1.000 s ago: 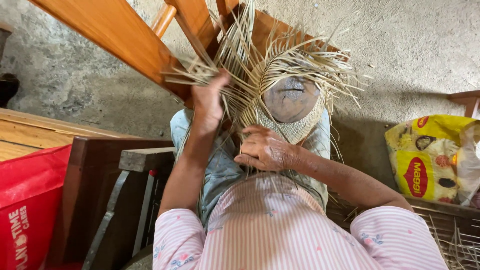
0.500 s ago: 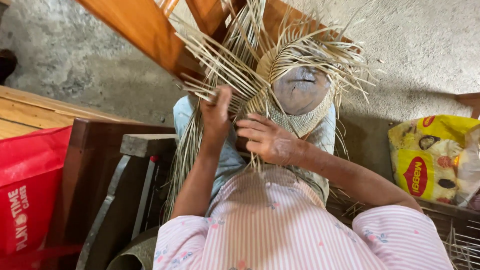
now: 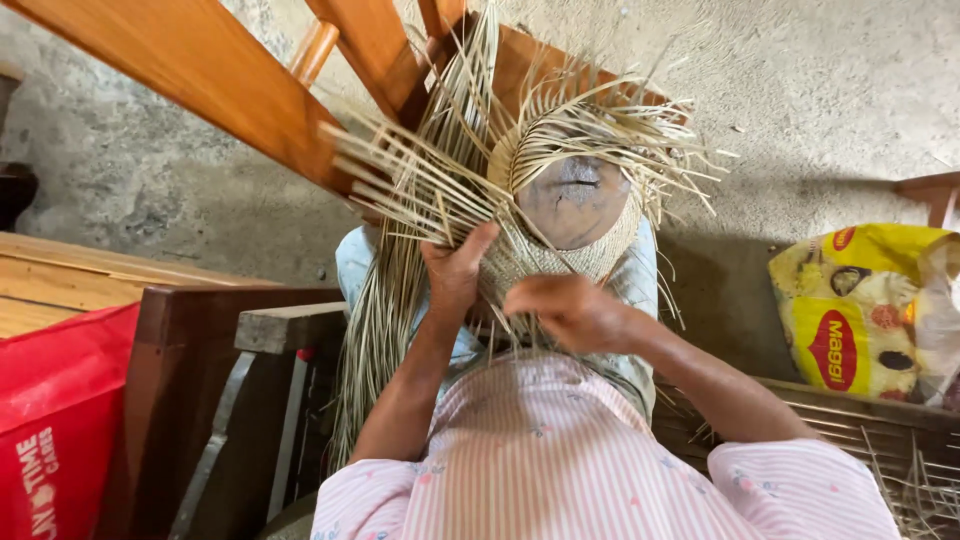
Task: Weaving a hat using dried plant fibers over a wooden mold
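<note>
Against the person's lap, a partly woven straw hat (image 3: 560, 255) sits over a rounded wooden block (image 3: 575, 200), loose straw strands (image 3: 420, 190) fanning outward above both hands. The left hand (image 3: 455, 270) has its grip closed around a bundle of strands at the hat's left edge. The right hand (image 3: 570, 310) lies just below the woven band, fingers curled; whether its grip pinches a strand cannot be told. A yellow bag (image 3: 860, 310) sits well apart, right of the right hand.
</note>
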